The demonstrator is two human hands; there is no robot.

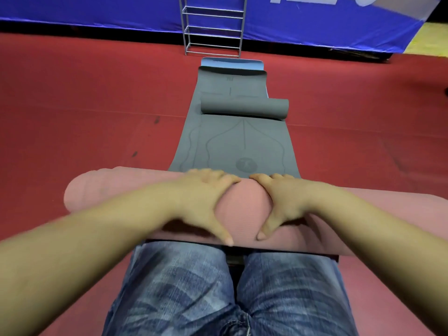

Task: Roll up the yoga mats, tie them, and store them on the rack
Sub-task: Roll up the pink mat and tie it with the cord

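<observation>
Head view, from left to right: the pink yoga mat roll [97, 190] lies crosswise in front of the person's knees, its left end sticking out well past the left hand [203, 197]. That hand lies palm down on top of the roll, fingers spread over the far side and thumb stretched back toward the jeans [194, 287], pressing rather than curling round it. Just beside it, index fingertips almost touching, the right hand [283, 202] presses the roll in the same way, fingers flat and thumb pointing back. The roll runs on to the right under the right forearm. Beyond both hands a grey yoga mat [232, 146] stretches away over the red floor [72, 117], flat near the fingers, with a rolled grey mat [244, 107] lying across it farther off. A blue mat edge [232, 61] shows past the grey one's far end, and beyond that a metal rack [213, 27] stands against a blue banner [97, 13]
</observation>
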